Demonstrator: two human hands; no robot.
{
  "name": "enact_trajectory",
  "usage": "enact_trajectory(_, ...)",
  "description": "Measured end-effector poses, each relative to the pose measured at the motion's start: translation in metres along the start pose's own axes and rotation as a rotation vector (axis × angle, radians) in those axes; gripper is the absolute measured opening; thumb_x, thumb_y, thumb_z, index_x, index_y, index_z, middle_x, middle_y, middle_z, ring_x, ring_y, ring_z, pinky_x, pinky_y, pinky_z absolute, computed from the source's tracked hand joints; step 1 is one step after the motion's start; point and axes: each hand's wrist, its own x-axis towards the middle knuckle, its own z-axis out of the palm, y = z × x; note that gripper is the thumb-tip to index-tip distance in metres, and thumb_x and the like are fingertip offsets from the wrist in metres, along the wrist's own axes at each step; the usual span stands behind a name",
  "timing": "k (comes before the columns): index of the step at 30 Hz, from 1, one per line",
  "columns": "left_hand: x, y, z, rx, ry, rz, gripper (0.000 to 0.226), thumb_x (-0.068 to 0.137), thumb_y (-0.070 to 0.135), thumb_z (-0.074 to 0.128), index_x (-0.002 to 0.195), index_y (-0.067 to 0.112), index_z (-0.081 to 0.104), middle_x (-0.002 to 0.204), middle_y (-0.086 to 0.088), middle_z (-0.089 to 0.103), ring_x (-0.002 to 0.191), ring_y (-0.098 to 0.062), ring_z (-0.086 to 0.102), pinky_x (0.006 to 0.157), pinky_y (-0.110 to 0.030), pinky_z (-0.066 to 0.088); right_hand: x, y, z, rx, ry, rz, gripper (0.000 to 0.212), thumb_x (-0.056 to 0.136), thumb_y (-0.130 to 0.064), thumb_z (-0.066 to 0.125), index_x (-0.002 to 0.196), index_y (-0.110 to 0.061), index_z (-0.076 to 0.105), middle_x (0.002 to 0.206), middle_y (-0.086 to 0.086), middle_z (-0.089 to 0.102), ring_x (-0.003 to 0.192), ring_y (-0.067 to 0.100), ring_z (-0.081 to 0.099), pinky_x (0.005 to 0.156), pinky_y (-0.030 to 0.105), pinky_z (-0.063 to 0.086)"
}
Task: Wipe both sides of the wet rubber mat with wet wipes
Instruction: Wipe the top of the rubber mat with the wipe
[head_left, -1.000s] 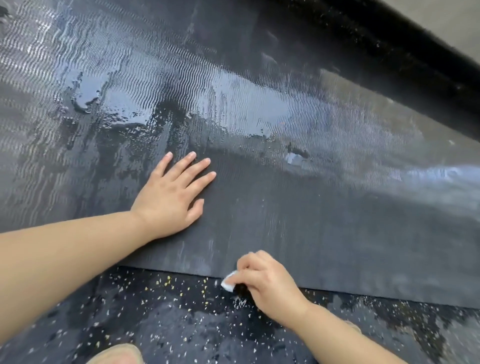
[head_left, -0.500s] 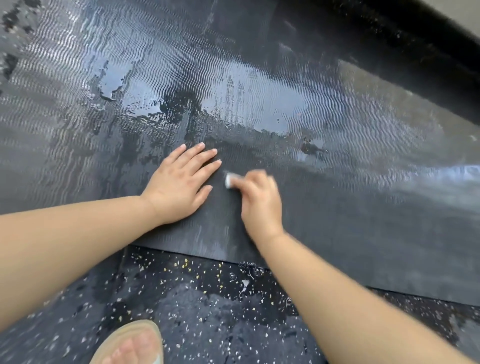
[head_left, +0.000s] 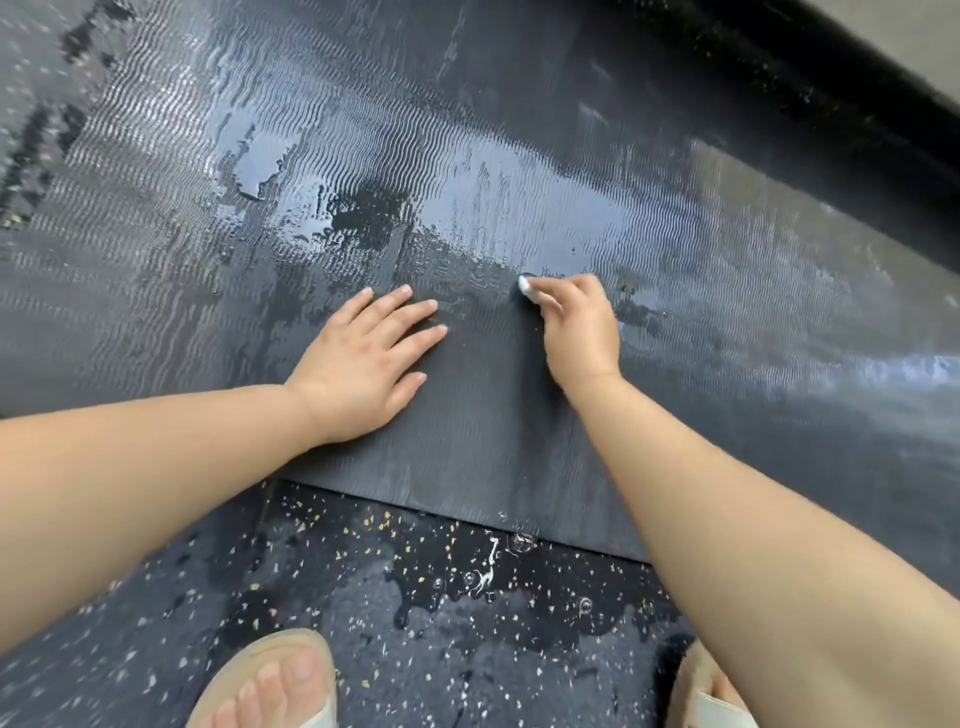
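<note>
Black rubber mat (head_left: 519, 431), spread flat on the floor, near edge just ahead of the feet, far side reaching toward a dark raised kerb. Wavy ribbed top face, glossy with standing water across the far half, duller and drier-looking in a patch around the hands. Probably heavy for its thickness, floppy rather than stiff, and slick while wet; likely to sag and fold if lifted by one corner. Best taken along the near edge with both hands for the turn-over, thumbs on top and fingers beneath, then peeled up and laid over rather than dragged. Underside hidden, so presumably yet to be wiped.

Small white wet wipe (head_left: 524, 287), bunched and pinched in the right hand (head_left: 579, 332), pressed to the mat at the border between the dull patch and the puddled water. Right grip clenched around the wipe, with only the tip showing past the fingers. Left hand (head_left: 363, 364) near it, palm down, fingers straight and spread, grip released, seemingly bracing the mat flat.

Further out: dark speckled floor (head_left: 363, 597), wet in blotches, with a few bubbles by the mat's edge; two sandalled feet (head_left: 280, 680) at the bottom of view; black kerb (head_left: 831, 119) along the upper right.
</note>
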Motion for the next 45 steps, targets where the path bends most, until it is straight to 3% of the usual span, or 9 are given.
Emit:
enact_trajectory(5,-0.004,-0.006,-0.004,0.002,-0.015,-0.016,0.060,0.088,0.043,0.028,0.132,0.013,0.056,0.140,-0.011,0.049,0.132,-0.035,0.041,0.110,-0.053,0.027,-0.069,-0.016,0.021,-0.029,0.033,-0.170,0.028,0.079,0.006,0.058,0.091,-0.014,0.073,0.086,0.014,0.058,0.077,0.033,0.055,0.071,0.035,0.044)
enact_trajectory(9,-0.004,-0.007,-0.002,0.016,0.015,0.001,0.057,0.088,0.041,0.032,0.128,0.013,0.059,0.137,-0.012,0.052,0.128,-0.036,0.046,0.107,-0.054,0.032,-0.151,-0.009,0.013,0.000,-0.267,-0.416,0.049,0.068,0.013,0.059,0.095,-0.027,0.058,0.081,0.005,0.056,0.066,0.026,0.052,0.063,0.038,0.049)
enact_trajectory(12,-0.005,-0.008,-0.001,0.007,0.025,0.010,0.056,0.088,0.040,0.032,0.128,0.012,0.059,0.137,-0.011,0.053,0.128,-0.035,0.046,0.107,-0.054,0.033,-0.146,-0.003,-0.002,0.034,-0.404,-0.576,0.046,0.071,0.014,0.052,0.094,-0.021,0.069,0.082,0.006,0.058,0.066,0.027,0.053,0.061,0.037,0.049)
enact_trajectory(20,-0.006,-0.012,0.000,-0.054,0.087,0.010,0.053,0.088,0.032,0.034,0.123,0.004,0.061,0.132,-0.013,0.056,0.126,-0.035,0.049,0.107,-0.052,0.032,0.040,-0.009,0.004,0.016,0.107,0.027,0.032,0.091,-0.001,0.049,0.109,-0.017,0.069,0.097,0.009,0.050,0.100,0.034,0.051,0.086,0.023,0.035)
enact_trajectory(24,-0.005,-0.011,0.001,-0.128,0.133,-0.037,0.051,0.089,0.028,0.034,0.123,0.002,0.060,0.132,-0.015,0.055,0.126,-0.036,0.048,0.107,-0.051,0.033,0.015,-0.027,0.027,-0.066,0.130,-0.034,0.032,0.087,0.002,0.051,0.100,-0.018,0.073,0.099,0.013,0.057,0.092,0.033,0.051,0.077,0.024,0.032)
enact_trajectory(33,-0.006,-0.010,0.001,-0.164,0.187,-0.069,0.049,0.087,0.024,0.035,0.119,-0.001,0.062,0.127,-0.017,0.058,0.122,-0.038,0.051,0.105,-0.049,0.035,-0.132,-0.023,0.001,0.039,-0.540,-0.668,0.043,0.068,0.013,0.048,0.085,-0.016,0.074,0.082,0.008,0.060,0.066,0.028,0.053,0.058,0.032,0.048)
enact_trajectory(37,-0.006,-0.012,-0.001,-0.226,0.162,-0.082,0.051,0.087,0.023,0.032,0.122,-0.004,0.058,0.129,-0.019,0.055,0.125,-0.039,0.047,0.107,-0.052,0.034,-0.039,-0.037,0.002,0.053,-0.213,-0.383,0.039,0.076,0.011,0.051,0.094,-0.014,0.075,0.086,0.015,0.057,0.081,0.034,0.056,0.076,0.039,0.048)
enact_trajectory(41,-0.005,-0.013,-0.005,-0.326,0.181,-0.115,0.052,0.088,0.022,0.031,0.124,-0.006,0.056,0.129,-0.022,0.054,0.126,-0.042,0.044,0.106,-0.054,0.034,0.040,-0.046,0.018,-0.002,-0.039,-0.125,0.029,0.091,-0.002,0.050,0.106,-0.015,0.071,0.101,0.014,0.057,0.100,0.032,0.054,0.080,0.022,0.036)
enact_trajectory(45,-0.004,-0.015,-0.008,-0.252,0.269,-0.169,0.050,0.084,0.023,0.036,0.120,0.000,0.061,0.125,-0.017,0.059,0.121,-0.040,0.050,0.101,-0.050,0.038,0.001,-0.063,0.037,-0.064,-0.049,-0.211,0.026,0.087,-0.003,0.054,0.101,-0.016,0.073,0.096,0.012,0.060,0.092,0.033,0.056,0.081,0.032,0.042)
